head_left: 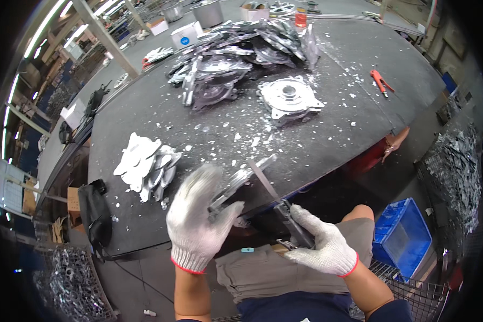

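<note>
My left hand (196, 220), in a white knitted glove with a red cuff edge, is closed around a flat grey metal casting (235, 182) at the table's near edge, tilted up to the right. Motion smears its fingers a little. My right hand (324, 244), gloved alike, wraps round the dark body of a narrow belt sander (297, 228). The sander's thin arm points up and left, its tip at the casting's right end; I cannot tell whether they touch. Left of my hands lies a small heap of pale castings (147, 163). A round-hubbed casting (288, 95) lies flat farther back.
A big pile of castings (220, 67) covers the far middle of the dark table (338, 134), which is strewn with metal flakes. A red-handled tool (381, 83) lies at the right. Beside my lap stands a blue crate (402, 239); a basket of metal parts (72, 284) is at lower left.
</note>
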Action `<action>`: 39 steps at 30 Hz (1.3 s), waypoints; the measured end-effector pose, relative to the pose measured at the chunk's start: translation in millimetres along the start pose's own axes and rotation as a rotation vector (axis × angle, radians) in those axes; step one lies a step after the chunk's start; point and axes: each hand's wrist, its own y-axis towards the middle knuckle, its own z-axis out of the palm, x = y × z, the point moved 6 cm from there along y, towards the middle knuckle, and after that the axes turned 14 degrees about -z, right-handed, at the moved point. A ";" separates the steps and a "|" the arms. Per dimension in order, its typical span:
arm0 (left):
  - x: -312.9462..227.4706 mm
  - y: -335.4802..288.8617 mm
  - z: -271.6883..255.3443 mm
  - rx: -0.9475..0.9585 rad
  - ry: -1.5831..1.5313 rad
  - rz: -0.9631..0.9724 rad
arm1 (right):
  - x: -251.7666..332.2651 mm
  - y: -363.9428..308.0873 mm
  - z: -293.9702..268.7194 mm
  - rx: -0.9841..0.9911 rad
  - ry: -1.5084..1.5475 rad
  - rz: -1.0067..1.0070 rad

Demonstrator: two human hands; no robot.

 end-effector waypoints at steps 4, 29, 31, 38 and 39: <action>62.7 -26.3 33.2 0.096 -0.414 -0.266 | -3.8 0.6 7.1 -0.027 0.084 0.073; 191.7 22.3 -108.9 -0.460 -0.933 -0.811 | -52.4 120.0 -49.9 0.008 -0.488 0.003; 225.5 35.0 -129.0 -0.372 -0.902 -0.944 | -40.2 158.5 -41.0 0.067 -0.620 0.030; 196.3 20.5 -172.4 -0.555 0.106 -0.815 | 3.8 170.8 -55.9 -0.015 -0.726 -0.162; 181.3 13.9 -175.5 -0.538 0.051 -0.779 | 19.4 166.6 -62.2 -0.035 -0.666 -0.186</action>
